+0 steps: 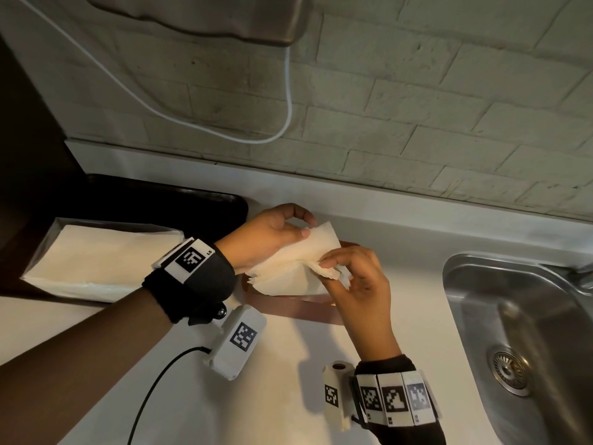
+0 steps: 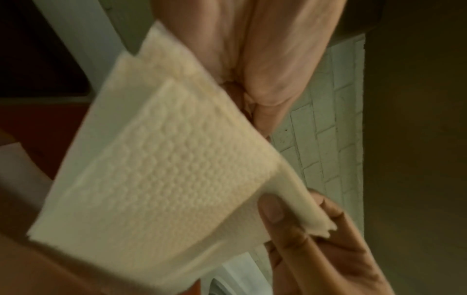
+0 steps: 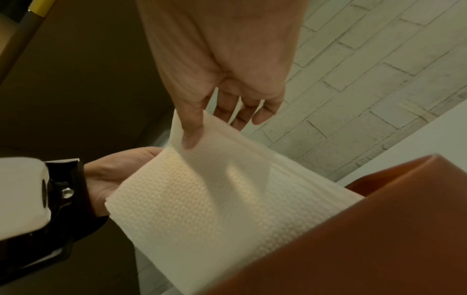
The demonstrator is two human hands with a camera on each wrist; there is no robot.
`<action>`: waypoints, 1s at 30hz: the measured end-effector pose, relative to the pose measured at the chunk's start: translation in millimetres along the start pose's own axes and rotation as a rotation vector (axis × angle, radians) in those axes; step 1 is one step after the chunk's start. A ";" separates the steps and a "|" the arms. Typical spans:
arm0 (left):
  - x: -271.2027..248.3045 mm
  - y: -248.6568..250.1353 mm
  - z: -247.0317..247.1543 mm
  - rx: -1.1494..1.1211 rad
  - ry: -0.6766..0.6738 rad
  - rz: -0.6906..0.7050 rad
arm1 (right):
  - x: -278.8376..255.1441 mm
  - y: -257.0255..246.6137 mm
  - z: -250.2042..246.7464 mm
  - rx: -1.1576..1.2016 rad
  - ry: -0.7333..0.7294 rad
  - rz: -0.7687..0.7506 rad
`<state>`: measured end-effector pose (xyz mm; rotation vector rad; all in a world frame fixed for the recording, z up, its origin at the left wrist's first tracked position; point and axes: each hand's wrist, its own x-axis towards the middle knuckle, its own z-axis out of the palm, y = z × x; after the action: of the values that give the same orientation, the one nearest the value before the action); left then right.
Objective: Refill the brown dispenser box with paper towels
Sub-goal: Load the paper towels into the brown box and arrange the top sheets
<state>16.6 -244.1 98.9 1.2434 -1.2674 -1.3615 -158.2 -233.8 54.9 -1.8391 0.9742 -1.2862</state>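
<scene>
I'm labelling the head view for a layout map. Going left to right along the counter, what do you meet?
Open pack of paper towels → left hand → right hand → steel sink.

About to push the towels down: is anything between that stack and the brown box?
Nothing visible. The towel stack, held by the left hand and pinched at a corner by the right hand, sits right over the brown box; its inside is hidden beneath the paper.
</scene>
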 end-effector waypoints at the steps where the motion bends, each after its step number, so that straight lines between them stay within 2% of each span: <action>1: -0.6 1.3 1.6 0.027 -0.014 0.005 | 0.9 -0.9 0.6 -0.001 0.001 0.010; 5: -4.7 6.8 6.7 -0.009 -0.081 -0.002 | 3.9 0.2 1.2 -0.007 0.047 0.094; 9: -5.8 7.0 3.5 -0.115 -0.116 -0.070 | 3.3 2.6 0.6 0.053 0.092 0.062; 15: -4.2 6.4 6.0 -0.075 -0.118 -0.059 | 3.5 5.7 1.0 0.062 0.103 0.059; 23: -5.3 2.5 5.0 -0.117 -0.134 -0.043 | 1.3 1.1 5.0 -0.094 0.140 -0.032; 27: -3.8 1.6 6.3 -0.063 -0.086 -0.031 | 0.6 0.2 4.4 -0.073 0.140 -0.055; 30: -2.0 0.4 5.6 -0.043 -0.054 -0.038 | -0.3 0.0 4.2 -0.006 0.141 -0.018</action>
<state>11.3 -241.5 99.4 1.2143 -1.2507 -1.4504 -154.3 -233.1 53.6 -1.7846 1.0385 -1.4411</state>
